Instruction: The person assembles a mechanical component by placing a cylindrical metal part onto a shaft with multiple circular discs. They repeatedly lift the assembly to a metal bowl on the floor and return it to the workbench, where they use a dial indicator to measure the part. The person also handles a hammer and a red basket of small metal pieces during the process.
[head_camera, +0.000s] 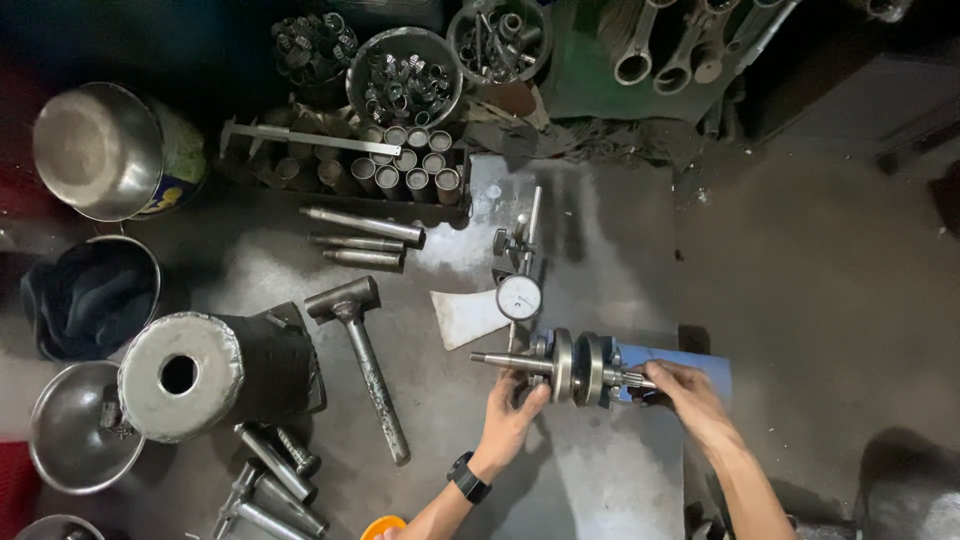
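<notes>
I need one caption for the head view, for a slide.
Both hands, left hand and right hand, hold a crankshaft under a dial gauge.

The crankshaft (575, 368) in my hands is dull grey steel, and it sits on a blue stand (690, 365). The gauge (519, 297) above it has a white round face with a dark rim. My left wrist carries a black watch (468, 478). The hammer (358, 355) is grey and stained. The desk (600, 470) is grey with pale worn patches. An orange thing (383, 526) shows at the bottom edge.
</notes>
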